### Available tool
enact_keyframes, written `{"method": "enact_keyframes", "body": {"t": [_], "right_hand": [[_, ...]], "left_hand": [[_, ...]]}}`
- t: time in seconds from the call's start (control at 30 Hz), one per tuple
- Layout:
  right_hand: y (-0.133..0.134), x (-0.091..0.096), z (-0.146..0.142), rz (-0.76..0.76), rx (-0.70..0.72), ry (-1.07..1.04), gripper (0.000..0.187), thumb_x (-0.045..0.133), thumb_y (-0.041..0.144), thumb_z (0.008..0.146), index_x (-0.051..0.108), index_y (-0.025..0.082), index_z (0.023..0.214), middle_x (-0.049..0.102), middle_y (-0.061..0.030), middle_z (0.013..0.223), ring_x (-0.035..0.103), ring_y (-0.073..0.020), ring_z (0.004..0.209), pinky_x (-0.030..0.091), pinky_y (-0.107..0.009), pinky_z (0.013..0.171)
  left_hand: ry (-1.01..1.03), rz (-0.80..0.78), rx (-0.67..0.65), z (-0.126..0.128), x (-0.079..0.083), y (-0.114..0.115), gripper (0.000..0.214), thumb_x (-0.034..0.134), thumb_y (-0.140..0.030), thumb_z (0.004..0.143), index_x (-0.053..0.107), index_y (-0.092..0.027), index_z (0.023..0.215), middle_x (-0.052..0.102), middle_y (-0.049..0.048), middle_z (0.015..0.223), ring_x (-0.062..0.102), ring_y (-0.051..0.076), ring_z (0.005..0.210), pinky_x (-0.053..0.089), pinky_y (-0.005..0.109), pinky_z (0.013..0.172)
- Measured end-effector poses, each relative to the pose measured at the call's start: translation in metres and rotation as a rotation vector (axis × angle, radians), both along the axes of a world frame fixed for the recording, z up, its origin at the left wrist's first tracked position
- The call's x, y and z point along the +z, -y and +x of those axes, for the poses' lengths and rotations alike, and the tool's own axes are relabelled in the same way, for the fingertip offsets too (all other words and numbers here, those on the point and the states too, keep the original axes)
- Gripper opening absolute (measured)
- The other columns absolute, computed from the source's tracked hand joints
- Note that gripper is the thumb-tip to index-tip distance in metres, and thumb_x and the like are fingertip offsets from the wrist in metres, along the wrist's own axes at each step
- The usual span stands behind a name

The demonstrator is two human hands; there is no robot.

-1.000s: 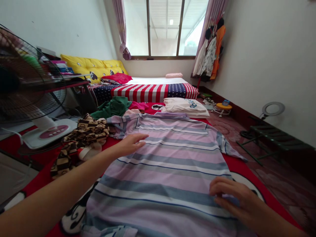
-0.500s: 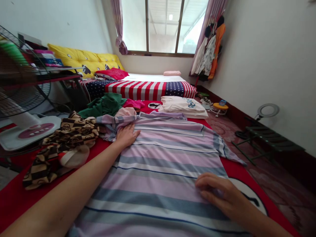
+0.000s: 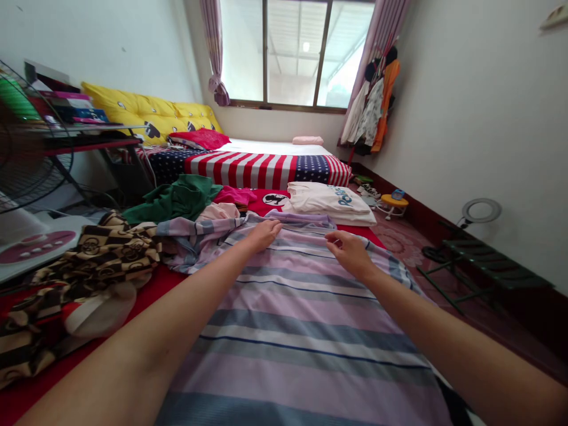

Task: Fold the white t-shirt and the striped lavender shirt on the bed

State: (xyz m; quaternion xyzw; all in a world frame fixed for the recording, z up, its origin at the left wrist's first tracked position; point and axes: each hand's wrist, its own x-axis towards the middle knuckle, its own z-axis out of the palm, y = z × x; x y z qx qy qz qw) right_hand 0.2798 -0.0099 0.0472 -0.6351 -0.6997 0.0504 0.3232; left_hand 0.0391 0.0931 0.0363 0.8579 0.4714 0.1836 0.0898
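Striped shirt (image 3: 306, 322) is lying spread on the red cover (image 3: 165, 284), probably keeping its upper part within reach; left hand (image 3: 265, 234) and right hand (image 3: 350, 251) are curving near its collar (image 3: 308, 219); whether either grip is holding cloth, I cannot tell.

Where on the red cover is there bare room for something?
A bare strip of red cover runs at left between the checkered cloth and the left arm. A smaller patch lies between the bright pink garment and the folded cream T-shirt. The far left is crowded: the green garment, checkered cloth and striped shirt's sleeve bunch.
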Motion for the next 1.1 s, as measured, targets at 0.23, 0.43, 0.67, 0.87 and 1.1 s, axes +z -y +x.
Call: {"method": "enact_keyframes", "body": {"t": [0.23, 0.43, 0.67, 0.87, 1.1], "right_hand": [[-0.072, 0.009, 0.003, -0.263, -0.388, 0.264, 0.033, 0.059, 0.040, 0.079, 0.070, 0.021, 0.104, 0.071, -0.0102, 0.102, 0.065, -0.0269, 0.098, 0.049, -0.034, 0.078], [-0.098, -0.003, 0.008, -0.192, -0.468, 0.293, 0.026, 0.051, 0.029, 0.080, 0.072, 0.023, 0.094, 0.071, -0.0094, 0.101, 0.065, -0.0278, 0.098, 0.050, -0.035, 0.077], [-0.111, -0.023, 0.021, -0.246, -0.490, 0.184, 0.028, 0.052, 0.029, 0.081, 0.069, 0.018, 0.100, 0.069, -0.0141, 0.103, 0.064, -0.0297, 0.100, 0.049, -0.040, 0.082], [-0.094, 0.010, 0.007, -0.331, -0.389, 0.125, 0.031, 0.063, 0.029, 0.076, 0.067, 0.013, 0.102, 0.071, -0.0135, 0.093, 0.067, -0.0268, 0.088, 0.052, -0.035, 0.077], [0.018, -0.033, 0.016, -0.125, 0.078, 0.450, 0.067, 0.042, 0.054, 0.089, 0.035, 0.017, 0.145, 0.037, -0.0123, 0.150, 0.034, -0.0295, 0.137, 0.025, -0.051, 0.112]], "left_hand": [[-0.088, -0.063, -0.017, 0.010, -0.007, -0.031, 0.046, 0.031, -0.034, 0.095, 0.050, -0.017, 0.134, 0.040, 0.0080, 0.148, 0.030, 0.022, 0.140, 0.024, 0.033, 0.113], [-0.139, 0.061, 0.120, 0.012, -0.022, -0.034, 0.063, 0.029, -0.053, 0.094, 0.027, -0.022, 0.149, 0.013, 0.0097, 0.158, 0.015, 0.026, 0.145, 0.014, 0.047, 0.115], [-0.240, -0.033, 0.003, 0.002, -0.027, -0.042, 0.070, 0.025, -0.062, 0.092, 0.017, -0.024, 0.151, 0.011, 0.0085, 0.158, 0.010, 0.026, 0.145, 0.012, 0.051, 0.114], [-0.235, 0.032, 0.017, 0.010, -0.004, -0.003, 0.064, 0.038, -0.053, 0.093, 0.031, -0.020, 0.147, 0.024, 0.0138, 0.155, 0.026, 0.031, 0.141, 0.023, 0.047, 0.111], [-0.184, 0.021, -0.178, -0.043, -0.022, 0.080, 0.063, 0.033, -0.060, 0.092, 0.029, -0.030, 0.147, 0.021, 0.0054, 0.157, 0.020, 0.027, 0.143, 0.018, 0.045, 0.114]]}}
